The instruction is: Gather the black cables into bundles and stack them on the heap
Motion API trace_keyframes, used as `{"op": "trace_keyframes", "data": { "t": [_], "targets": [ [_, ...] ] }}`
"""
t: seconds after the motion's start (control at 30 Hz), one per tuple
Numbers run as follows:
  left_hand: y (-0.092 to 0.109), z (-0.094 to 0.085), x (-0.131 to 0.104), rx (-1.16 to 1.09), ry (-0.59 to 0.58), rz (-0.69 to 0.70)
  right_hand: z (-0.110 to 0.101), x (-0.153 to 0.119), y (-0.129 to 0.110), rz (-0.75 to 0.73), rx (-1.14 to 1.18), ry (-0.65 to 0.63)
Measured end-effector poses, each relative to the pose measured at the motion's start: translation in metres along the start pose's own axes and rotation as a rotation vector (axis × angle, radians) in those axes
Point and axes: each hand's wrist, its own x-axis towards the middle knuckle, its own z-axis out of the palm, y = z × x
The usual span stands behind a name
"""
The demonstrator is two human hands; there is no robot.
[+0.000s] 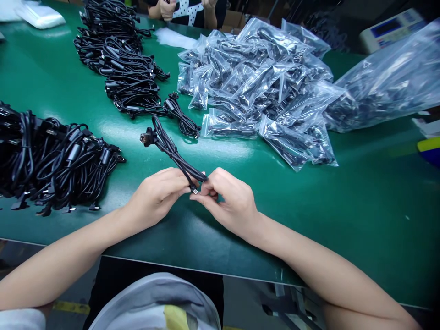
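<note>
A coiled black cable (177, 158) is held above the green table, its end with a dark plug pointing to the upper left. My left hand (160, 195) pinches the near end of the coil beside a small metal connector (195, 190). My right hand (230, 197) is closed on the same end, thumb and fingertips by the connector. Another coiled cable (182, 117) lies just beyond. Piles of coiled black cables are at the left (72, 158) and back left (127, 68). Clear bags with dark cables inside (254, 78) are heaped beyond my hands.
A large clear plastic bag (388, 82) lies at the right, near a pale device with a display (393, 28). White plastic bags (39, 16) lie at the back left. Across the table (371, 206), another person's hands (167, 9) are visible. The table's front edge runs below my forearms.
</note>
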Motion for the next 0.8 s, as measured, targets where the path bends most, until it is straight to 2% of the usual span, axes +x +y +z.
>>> {"op": "trace_keyframes", "data": {
  "t": [0.4,0.53,0.63,0.7,0.77,0.8],
  "targets": [
    [0.000,0.001,-0.001,-0.023,0.003,0.022,0.001,0.000,0.000,-0.005,-0.002,-0.007],
    [-0.001,0.002,0.000,-0.095,0.000,-0.020,0.002,-0.001,0.004,-0.007,-0.019,-0.011],
    [0.005,-0.002,0.003,-0.200,-0.041,-0.173,0.000,-0.002,0.007,-0.026,-0.030,-0.007],
    [0.009,-0.003,0.006,-0.258,-0.110,-0.372,-0.001,-0.002,0.011,-0.060,-0.105,0.055],
    [0.007,-0.003,0.009,-0.429,-0.172,-0.521,-0.002,-0.001,0.020,-0.155,-0.241,0.125],
    [0.002,-0.002,0.011,-0.552,-0.256,-0.540,-0.002,0.000,0.027,-0.192,-0.304,0.153]
  ]
}}
